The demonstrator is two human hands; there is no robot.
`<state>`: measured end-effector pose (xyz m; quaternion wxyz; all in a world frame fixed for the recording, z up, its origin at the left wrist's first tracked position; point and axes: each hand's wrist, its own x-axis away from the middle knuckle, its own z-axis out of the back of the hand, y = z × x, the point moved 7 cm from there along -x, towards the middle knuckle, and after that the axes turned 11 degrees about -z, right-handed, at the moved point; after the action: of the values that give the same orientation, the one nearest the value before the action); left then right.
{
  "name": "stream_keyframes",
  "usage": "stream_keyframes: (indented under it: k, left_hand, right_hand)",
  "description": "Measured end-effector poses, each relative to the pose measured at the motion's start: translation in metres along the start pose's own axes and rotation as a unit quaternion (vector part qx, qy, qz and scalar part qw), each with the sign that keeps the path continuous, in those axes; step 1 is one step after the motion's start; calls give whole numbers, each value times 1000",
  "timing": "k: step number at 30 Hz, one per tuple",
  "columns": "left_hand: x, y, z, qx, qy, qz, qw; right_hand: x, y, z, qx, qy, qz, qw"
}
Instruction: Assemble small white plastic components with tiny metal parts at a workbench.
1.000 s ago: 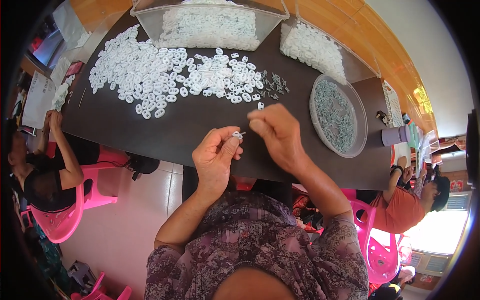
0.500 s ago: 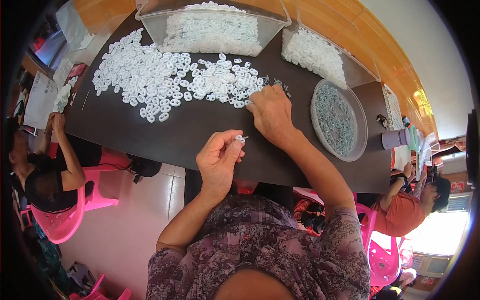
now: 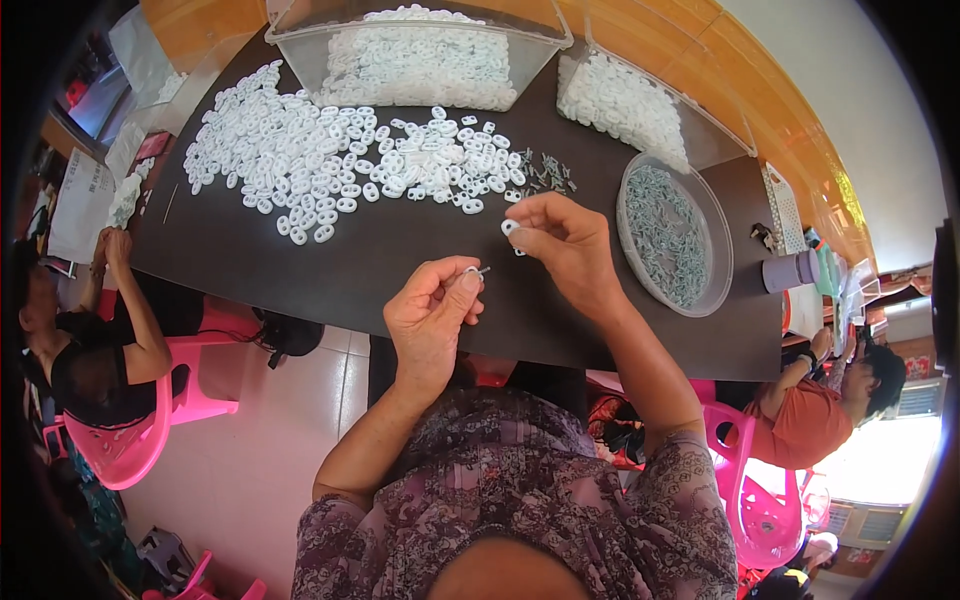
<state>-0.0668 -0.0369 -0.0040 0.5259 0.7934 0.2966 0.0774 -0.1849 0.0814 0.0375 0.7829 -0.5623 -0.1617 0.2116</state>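
Observation:
Over the near part of the dark table (image 3: 300, 275), my left hand (image 3: 428, 308) pinches a small white plastic piece (image 3: 473, 271) with a metal screw sticking out of it to the right. To its right, my right hand (image 3: 568, 248) grips a white oval plastic piece with two holes (image 3: 510, 228) between thumb and fingers. The two pieces are apart. Beyond my right hand lies a small pile of loose screws (image 3: 545, 172). A heap of smaller white pieces (image 3: 440, 160) sits beside them, with a wider heap of white oval two-hole pieces (image 3: 290, 150) on the left.
Clear bins of white pieces stand at the back, one in the middle (image 3: 410, 75) and one at the right (image 3: 625, 110). A round tub of screws (image 3: 665, 240) is near my right forearm, with a purple cup (image 3: 790, 272) beyond. Other people sit at left and right.
My right hand has come back from the edge of the heap toward my left hand, bringing a white oval piece. The loose screws are now uncovered. My left hand keeps its hold.

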Motion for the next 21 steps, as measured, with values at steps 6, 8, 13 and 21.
stream_keyframes:
  k: [6,8,13,21]
  left_hand:
    - [2,6,-4,23,18,7,1000]
    - [3,9,-5,24,19,-1,1000]
    - [6,16,-9,26,15,-12,999]
    - [12,14,-8,5,11,2,1000]
  right_hand:
    - [17,9,-4,-200,-87,-108,970]
    - [21,10,-7,-214,-100,-126,963]
    - [27,5,-12,-232,-79,-79,966]
    - [33,8,-13,-239,-68,-107,963]
